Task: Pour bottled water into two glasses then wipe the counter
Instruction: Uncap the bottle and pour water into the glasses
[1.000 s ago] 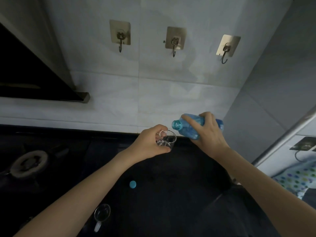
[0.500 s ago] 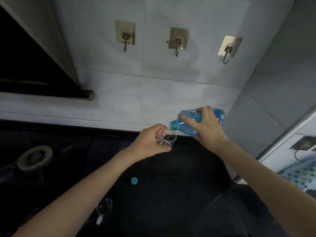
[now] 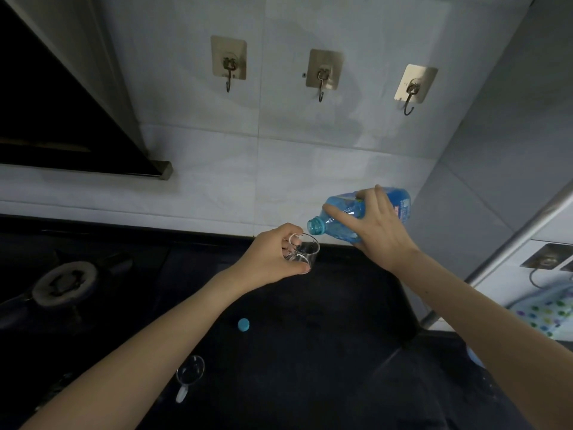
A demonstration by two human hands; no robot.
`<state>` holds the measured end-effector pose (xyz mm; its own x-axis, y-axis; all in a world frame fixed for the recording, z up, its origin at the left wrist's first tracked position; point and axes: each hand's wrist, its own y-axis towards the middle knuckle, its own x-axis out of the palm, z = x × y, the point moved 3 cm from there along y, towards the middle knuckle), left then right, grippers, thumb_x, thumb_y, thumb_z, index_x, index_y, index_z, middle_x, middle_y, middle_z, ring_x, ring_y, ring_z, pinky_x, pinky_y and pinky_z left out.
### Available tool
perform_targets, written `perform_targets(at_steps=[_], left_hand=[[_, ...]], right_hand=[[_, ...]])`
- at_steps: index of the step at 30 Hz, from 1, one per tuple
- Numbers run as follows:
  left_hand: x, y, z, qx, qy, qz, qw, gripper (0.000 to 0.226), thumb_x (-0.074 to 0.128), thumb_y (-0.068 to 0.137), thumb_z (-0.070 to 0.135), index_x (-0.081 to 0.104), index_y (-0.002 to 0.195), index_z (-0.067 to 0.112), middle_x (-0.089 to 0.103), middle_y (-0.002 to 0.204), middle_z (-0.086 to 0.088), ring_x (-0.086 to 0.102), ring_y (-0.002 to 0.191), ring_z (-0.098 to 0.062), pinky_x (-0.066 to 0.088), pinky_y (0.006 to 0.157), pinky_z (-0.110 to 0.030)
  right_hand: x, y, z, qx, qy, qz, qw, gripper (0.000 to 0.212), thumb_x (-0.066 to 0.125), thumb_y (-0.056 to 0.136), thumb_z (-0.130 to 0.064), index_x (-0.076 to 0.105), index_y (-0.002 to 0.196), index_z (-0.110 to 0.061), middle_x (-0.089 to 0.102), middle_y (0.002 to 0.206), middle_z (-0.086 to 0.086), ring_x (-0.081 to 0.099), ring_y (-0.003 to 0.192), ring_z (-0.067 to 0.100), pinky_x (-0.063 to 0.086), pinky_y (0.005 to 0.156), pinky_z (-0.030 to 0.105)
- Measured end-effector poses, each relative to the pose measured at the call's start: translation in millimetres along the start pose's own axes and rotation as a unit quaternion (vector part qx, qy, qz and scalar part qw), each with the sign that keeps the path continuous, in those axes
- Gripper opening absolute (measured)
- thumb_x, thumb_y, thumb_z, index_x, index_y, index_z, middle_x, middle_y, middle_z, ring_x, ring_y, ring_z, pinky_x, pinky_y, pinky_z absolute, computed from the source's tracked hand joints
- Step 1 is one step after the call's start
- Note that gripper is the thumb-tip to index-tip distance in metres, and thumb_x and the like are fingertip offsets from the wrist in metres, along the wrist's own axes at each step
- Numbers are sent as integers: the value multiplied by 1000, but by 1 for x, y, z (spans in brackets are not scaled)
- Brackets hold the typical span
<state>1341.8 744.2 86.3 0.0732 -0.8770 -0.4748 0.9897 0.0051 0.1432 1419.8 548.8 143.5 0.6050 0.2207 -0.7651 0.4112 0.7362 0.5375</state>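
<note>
My right hand grips a blue plastic water bottle, uncapped and tilted with its mouth down to the left, just above the rim of a clear glass mug. My left hand holds that mug by its handle side on the black counter. A second clear glass mug stands near the counter's front, beside my left forearm. The blue bottle cap lies on the counter between the two mugs.
A gas burner sits at the left of the black counter. Three metal hooks hang on the white tiled wall behind. A grey wall and a metal rail close in the right side. A dotted cloth lies at far right.
The bottle's base has risen, so the bottle tilts more steeply, and its mouth has come closer to the mug's rim. My left hand and the mug have stayed put.
</note>
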Motion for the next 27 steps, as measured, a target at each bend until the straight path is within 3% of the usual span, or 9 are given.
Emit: perform_targets(at_steps=[9, 20, 27], left_hand=[[1, -1, 3, 11, -9, -6, 1000, 50, 84, 64, 21, 59, 107, 28, 64, 88, 14, 62, 79, 5, 55, 80, -22], [2, -3, 4, 11, -20, -10, 1000, 52, 84, 65, 18, 59, 110, 24, 67, 94, 10, 64, 83, 2, 56, 80, -23], [2, -5, 5, 14, -21, -13, 1000, 52, 84, 65, 19, 59, 110, 24, 67, 95, 10, 64, 84, 1, 56, 79, -24]], right_hand=[[-6, 1, -1, -22, -11, -5, 1000, 83, 89, 55, -2, 60, 131, -20, 55, 102, 27, 54, 96, 42, 47, 89, 58], [-6, 1, -2, -25, -19, -4, 1000, 78, 89, 59, -4, 60, 130, -19, 55, 103, 27, 54, 97, 43, 47, 89, 58], [-7, -1, -1, -20, -9, -1, 1000, 80, 86, 57, 2, 61, 130, -20, 55, 103, 27, 55, 93, 42, 49, 78, 51]])
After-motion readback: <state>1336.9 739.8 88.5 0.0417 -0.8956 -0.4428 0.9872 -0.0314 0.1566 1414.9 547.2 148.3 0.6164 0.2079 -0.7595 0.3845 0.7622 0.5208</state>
